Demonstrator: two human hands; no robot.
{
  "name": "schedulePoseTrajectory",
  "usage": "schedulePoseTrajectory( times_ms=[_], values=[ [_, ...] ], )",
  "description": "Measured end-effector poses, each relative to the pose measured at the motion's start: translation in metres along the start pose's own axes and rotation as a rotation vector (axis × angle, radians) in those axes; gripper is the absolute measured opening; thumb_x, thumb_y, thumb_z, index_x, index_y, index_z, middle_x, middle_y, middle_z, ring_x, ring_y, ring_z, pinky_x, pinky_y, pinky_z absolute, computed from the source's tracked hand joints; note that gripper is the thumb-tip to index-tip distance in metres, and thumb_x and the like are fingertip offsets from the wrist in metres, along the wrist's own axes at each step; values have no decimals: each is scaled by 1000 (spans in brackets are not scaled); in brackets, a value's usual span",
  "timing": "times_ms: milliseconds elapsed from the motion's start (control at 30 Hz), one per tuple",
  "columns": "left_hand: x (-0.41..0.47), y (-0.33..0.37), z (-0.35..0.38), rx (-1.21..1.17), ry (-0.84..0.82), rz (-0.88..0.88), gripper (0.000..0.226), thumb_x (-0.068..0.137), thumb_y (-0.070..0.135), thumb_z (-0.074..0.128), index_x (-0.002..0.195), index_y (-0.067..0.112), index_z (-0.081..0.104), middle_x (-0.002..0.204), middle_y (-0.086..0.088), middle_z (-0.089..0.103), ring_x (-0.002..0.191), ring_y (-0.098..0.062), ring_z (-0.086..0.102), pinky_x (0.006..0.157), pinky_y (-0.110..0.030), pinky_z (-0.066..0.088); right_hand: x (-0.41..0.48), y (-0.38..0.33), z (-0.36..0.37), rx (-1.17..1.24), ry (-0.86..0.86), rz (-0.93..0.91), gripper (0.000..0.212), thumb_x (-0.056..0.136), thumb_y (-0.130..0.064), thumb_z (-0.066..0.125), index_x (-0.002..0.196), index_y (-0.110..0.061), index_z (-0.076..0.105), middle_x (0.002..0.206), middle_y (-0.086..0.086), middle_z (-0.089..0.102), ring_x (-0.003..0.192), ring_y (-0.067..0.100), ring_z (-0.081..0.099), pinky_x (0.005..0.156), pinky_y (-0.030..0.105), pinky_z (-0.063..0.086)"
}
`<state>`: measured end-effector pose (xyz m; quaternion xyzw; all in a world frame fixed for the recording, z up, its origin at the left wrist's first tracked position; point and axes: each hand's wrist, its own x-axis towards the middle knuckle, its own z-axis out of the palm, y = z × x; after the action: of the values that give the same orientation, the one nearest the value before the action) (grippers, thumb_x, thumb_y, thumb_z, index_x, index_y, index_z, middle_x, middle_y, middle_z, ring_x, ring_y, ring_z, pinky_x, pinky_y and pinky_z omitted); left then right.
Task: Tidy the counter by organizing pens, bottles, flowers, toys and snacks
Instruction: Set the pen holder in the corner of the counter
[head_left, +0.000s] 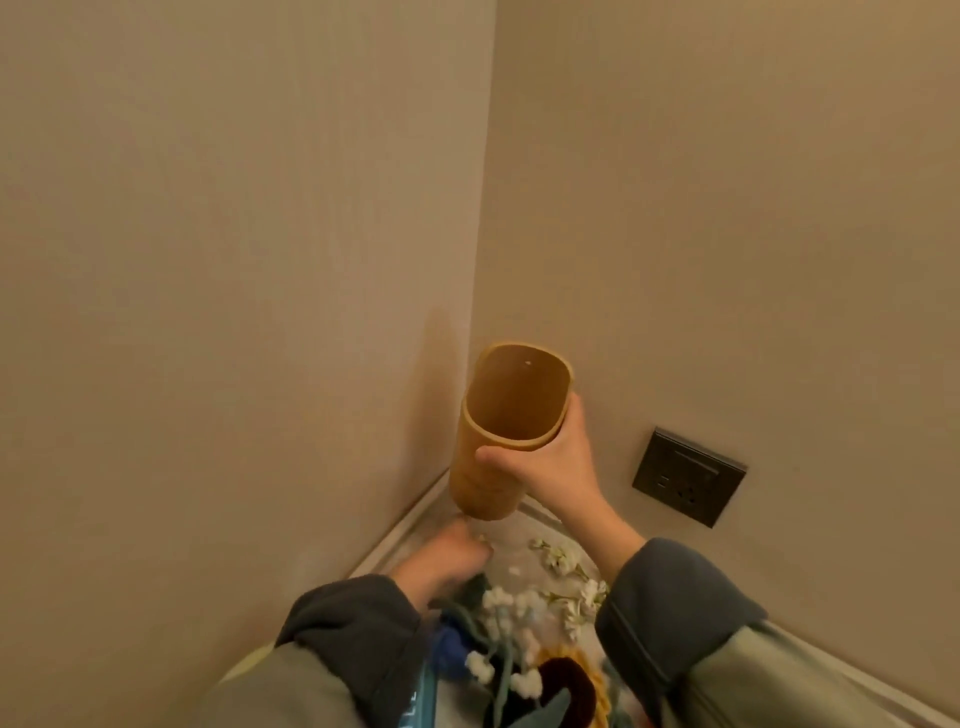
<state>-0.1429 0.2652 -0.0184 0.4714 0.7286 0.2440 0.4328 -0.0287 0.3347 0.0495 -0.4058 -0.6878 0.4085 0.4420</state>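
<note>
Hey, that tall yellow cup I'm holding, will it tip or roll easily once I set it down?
Probably light: the right hand holds the yellow cup alone, and it looks empty. Being tall and narrow, it may tip if nudged upright. Laid down, its rounded wall could roll.

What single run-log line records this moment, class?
right hand: holds yellow vase, tilted, empty | left hand: blurred, low beside flowers, grip unclear | flowers: lying on counter

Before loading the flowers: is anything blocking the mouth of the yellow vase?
Nothing visible: the yellow vase, held by the right hand, looks empty with its mouth open. The flowers lie on the counter below.
</note>
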Motion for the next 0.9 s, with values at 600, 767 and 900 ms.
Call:
schedulePoseTrajectory(
  times_ms=[600, 767, 900],
  values=[
    [-1, 3, 19, 148, -314, -10, 36, 95, 24, 46, 127, 12, 55, 132, -7, 55, 120, -19, 48, 96, -27, 35, 4, 50, 29, -39, -211, 151, 112, 31, -48, 93, 127, -36, 37, 121, -16, 55, 111, 4, 55, 86, 26, 50],
    [-8, 2, 15, 127, -262, -37, 43, 97, 33, 44, 134, 11, 51, 141, -8, 48, 129, -23, 43, 108, -33, 31, -2, 48, 19, -6, -296, 166, 110, 43, -36, 94, 134, -32, 33, 126, -15, 52, 115, 3, 53, 92, 27, 50],
    [-19, 4, 9, 113, -194, -46, 43, 99, 35, 39, 130, 8, 52, 135, -11, 52, 124, -26, 48, 107, -36, 35, -13, 40, 5, -5, -347, 224, 110, 61, -18, 91, 146, -22, 22, 140, -1, 46, 130, 19, 45, 100, 31, 43]
  ],
)
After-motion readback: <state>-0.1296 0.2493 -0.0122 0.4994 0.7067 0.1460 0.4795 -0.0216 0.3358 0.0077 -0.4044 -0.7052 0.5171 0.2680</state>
